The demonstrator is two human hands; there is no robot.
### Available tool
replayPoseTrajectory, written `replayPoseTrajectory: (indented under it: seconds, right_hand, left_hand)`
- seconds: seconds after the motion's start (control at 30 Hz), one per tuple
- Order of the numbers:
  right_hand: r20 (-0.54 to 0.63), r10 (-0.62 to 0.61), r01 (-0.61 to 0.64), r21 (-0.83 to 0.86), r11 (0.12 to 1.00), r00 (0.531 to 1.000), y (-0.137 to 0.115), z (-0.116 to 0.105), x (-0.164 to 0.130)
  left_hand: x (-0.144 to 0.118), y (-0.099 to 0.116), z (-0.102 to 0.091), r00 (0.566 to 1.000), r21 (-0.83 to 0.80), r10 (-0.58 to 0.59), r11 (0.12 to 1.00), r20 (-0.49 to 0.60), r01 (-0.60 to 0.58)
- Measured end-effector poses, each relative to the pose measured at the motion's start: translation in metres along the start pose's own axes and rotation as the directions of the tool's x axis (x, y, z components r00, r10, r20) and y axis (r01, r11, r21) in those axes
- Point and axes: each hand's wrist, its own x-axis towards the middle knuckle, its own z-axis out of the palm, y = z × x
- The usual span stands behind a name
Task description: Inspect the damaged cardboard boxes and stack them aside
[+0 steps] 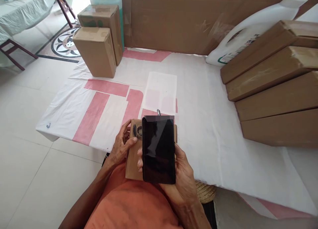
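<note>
A black smartphone (159, 153) with a dark, reflecting screen is gripped in my right hand (185, 172), thumb side at its right edge and fingertips curled round the left. Beneath the phone is a small brown cardboard box (132, 167), close against the orange shirt. My left hand (121, 144) holds the box by its left side, thumb on the top face beside a dark round mark. The phone covers much of the box. Just beyond the phone, the tip of a pen (158, 112) shows by a white sheet of paper (162, 83).
The table has a white and pink cover (198, 106). Two upright cardboard boxes (95, 52) stand at the back left, before a container of green liquid (121, 23). Several boxes (275, 93) line the right side, with a white jug (248, 30) behind. A cardboard panel (169, 20) closes the back.
</note>
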Motion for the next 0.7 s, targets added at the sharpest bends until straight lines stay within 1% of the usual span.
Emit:
replayPoseTrajectory:
  seconds: [0.1, 0.27, 0.43, 0.5, 0.6, 0.7]
  right_hand:
    - [0.045, -0.025, 0.027, -0.030, 0.999, 0.999, -0.003, 0.000, -0.001]
    - [0.007, -0.059, 0.060, -0.038, 0.997, 0.998, -0.012, -0.006, -0.007]
    - [-0.026, -0.183, 0.179, -0.119, 0.977, 0.983, -0.025, -0.011, -0.015]
    - [-0.051, -0.238, 0.230, -0.131, 0.964, 0.970, -0.031, -0.015, -0.018]
    - [-0.123, -0.316, 0.295, -0.162, 0.942, 0.941, -0.040, -0.025, -0.019]
    - [-0.222, -0.395, 0.339, -0.251, 0.907, 0.891, -0.048, -0.040, -0.019]
  left_hand:
    - [-0.001, 0.002, 0.001, 1.000, 0.010, -0.009, 1.000, -0.011, 0.009]
    - [-0.001, 0.003, 0.001, 0.999, 0.027, -0.012, 1.000, -0.030, 0.012]
    - [-0.002, 0.005, -0.001, 0.999, 0.024, -0.038, 0.999, -0.038, 0.039]
    - [-0.003, 0.004, -0.002, 0.998, 0.008, -0.044, 0.999, -0.043, 0.045]
    - [-0.004, 0.005, -0.002, 0.997, 0.001, -0.051, 0.999, -0.057, 0.051]
    - [-0.004, 0.006, -0.001, 0.996, 0.002, -0.057, 0.998, -0.065, 0.057]
